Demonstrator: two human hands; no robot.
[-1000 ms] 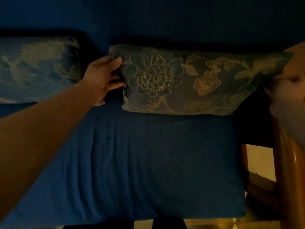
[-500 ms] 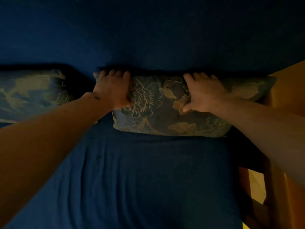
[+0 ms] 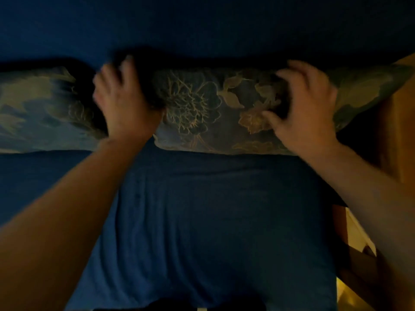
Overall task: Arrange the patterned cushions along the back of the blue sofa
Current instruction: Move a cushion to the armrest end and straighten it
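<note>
A dark floral cushion (image 3: 202, 108) leans against the blue sofa back (image 3: 202, 30), its right tip reaching the wooden armrest. My left hand (image 3: 121, 104) is blurred, its fingers spread over the cushion's left end, which lies in shadow. Further right, my right hand (image 3: 307, 106) is arched over the cushion, thumb on the front face and bent fingers hooked over the top edge. A second patterned cushion (image 3: 38, 108) stands at the far left against the back, close beside my left hand.
The blue seat cushion (image 3: 213, 221) fills the foreground below both arms. A wooden armrest (image 3: 399, 131) borders the sofa on the right, with a strip of lit floor (image 3: 354, 234) beside it.
My right hand came from the armrest end onto the cushion. Both hands went from lying flat on its top edge to raised, spread fingers, and the view has moved closer.
</note>
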